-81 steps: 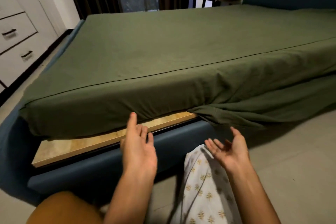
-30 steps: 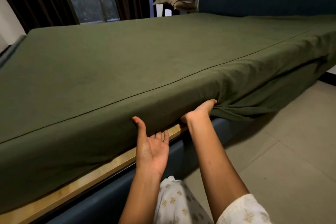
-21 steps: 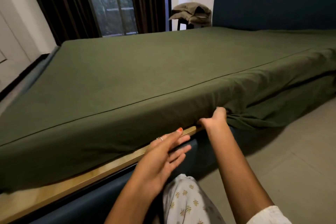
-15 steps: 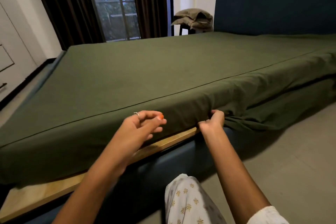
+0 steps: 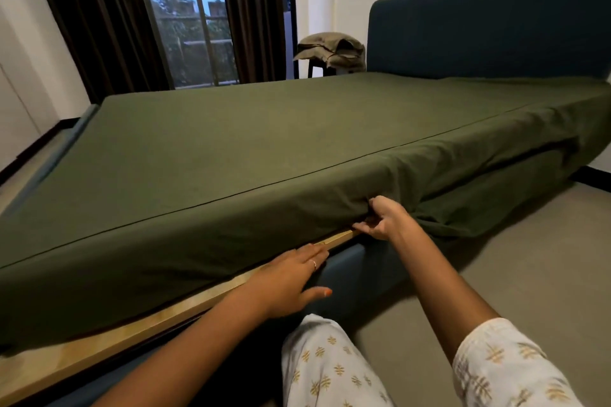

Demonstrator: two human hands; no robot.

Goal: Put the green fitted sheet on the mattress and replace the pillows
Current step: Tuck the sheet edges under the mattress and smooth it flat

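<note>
Now, head view: green sheet (image 5: 264,142) covering mattress top, near-side edge hanging loose toward headboard (image 5: 489,26). Right hand (image 5: 380,218) pinching bunched sheet at mattress's lower edge, fingers curling round fabric. Left hand (image 5: 291,277) lying flat, fingers straight, reaching along wooden slat (image 5: 99,350) under mattress, holding nothing. Folded cloth (image 5: 334,49) sitting on stool beyond bed.

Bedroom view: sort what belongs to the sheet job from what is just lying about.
Job:
- green fitted sheet
- right hand, gripping the sheet's loose edge
- left hand, flat by the wooden base

Lying about:
- folded cloth on stool
- curtains
- headboard
</note>
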